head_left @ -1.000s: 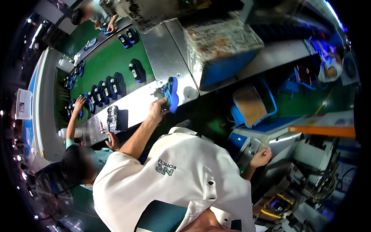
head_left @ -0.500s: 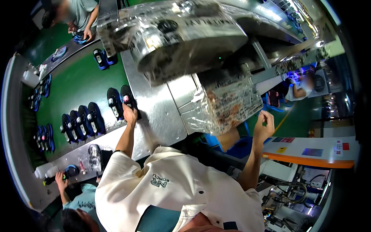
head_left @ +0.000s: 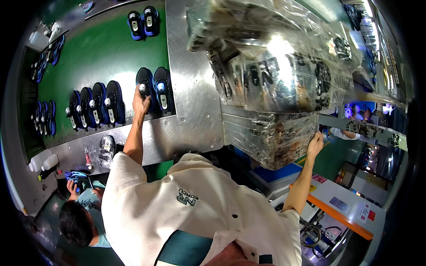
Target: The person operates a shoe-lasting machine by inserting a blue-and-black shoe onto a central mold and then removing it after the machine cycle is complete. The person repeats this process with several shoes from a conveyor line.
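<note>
My left hand (head_left: 141, 105) reaches over the belt's near edge and grips the heel end of a black sneaker with a blue sole (head_left: 144, 80). Its mate, another black sneaker (head_left: 163, 91), stands upright close on the right, with a pale wad in its opening. My right hand (head_left: 315, 144) is at the edge of a plastic-wrapped box-shaped machine part (head_left: 288, 133). Its fingers are curled, and whether they pinch the wrap cannot be made out. Left of my left hand, several matching sneakers (head_left: 95, 104) stand in a row on the green belt (head_left: 106, 57).
A larger plastic-wrapped machine body (head_left: 284, 80) rises beyond the metal table (head_left: 193, 88). Another sneaker pair (head_left: 143, 23) stands farther up the belt. White bottles (head_left: 42, 160) and a clear-wrapped shoe (head_left: 106, 150) lie on the near ledge. At lower left a co-worker (head_left: 82, 217) handles a blue shoe.
My left hand has gone from the right sneaker of the pair to the left one. My right hand has come to the wrapped part's edge. The whole view has shifted.
</note>
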### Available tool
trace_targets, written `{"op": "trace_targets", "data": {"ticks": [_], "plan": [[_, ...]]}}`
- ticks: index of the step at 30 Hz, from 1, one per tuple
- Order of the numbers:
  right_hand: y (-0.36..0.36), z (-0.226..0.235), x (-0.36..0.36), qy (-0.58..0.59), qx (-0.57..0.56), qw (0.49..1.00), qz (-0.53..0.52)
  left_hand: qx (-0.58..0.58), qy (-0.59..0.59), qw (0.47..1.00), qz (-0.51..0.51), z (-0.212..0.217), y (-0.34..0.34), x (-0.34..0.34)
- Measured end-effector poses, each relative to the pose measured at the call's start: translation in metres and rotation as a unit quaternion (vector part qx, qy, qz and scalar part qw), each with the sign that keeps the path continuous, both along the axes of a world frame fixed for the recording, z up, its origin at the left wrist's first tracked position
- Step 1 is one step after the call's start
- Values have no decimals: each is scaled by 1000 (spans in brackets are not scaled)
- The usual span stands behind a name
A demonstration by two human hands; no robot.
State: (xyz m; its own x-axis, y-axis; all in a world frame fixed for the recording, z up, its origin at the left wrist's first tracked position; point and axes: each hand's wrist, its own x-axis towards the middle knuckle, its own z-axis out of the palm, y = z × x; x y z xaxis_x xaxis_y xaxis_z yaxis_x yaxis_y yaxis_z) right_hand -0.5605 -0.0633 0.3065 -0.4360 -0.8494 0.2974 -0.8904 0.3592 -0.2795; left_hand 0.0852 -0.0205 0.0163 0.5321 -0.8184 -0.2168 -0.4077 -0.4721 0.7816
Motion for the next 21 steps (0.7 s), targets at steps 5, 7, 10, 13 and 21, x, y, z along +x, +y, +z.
{"op": "trace_targets", "data": {"ticks": [5, 7, 10, 13, 21], "plan": [[6, -3, 3, -22, -9, 1000, 1, -4, -30, 999, -20, 3, 2, -15], [5, -8, -3, -33, -42, 999, 2, 4, -59, 997, -41, -8, 0, -10], [1, 0, 8, -48, -40, 998, -17, 30, -9, 997, -66, 9, -3, -2], [-1, 1, 6, -34, -23, 999, -23, 42, -123, 991, -34, 18, 3, 20], [4, 14, -23, -186, -78, 975, 92, -421, -132, 897, 37, 295, -66, 105]]}}
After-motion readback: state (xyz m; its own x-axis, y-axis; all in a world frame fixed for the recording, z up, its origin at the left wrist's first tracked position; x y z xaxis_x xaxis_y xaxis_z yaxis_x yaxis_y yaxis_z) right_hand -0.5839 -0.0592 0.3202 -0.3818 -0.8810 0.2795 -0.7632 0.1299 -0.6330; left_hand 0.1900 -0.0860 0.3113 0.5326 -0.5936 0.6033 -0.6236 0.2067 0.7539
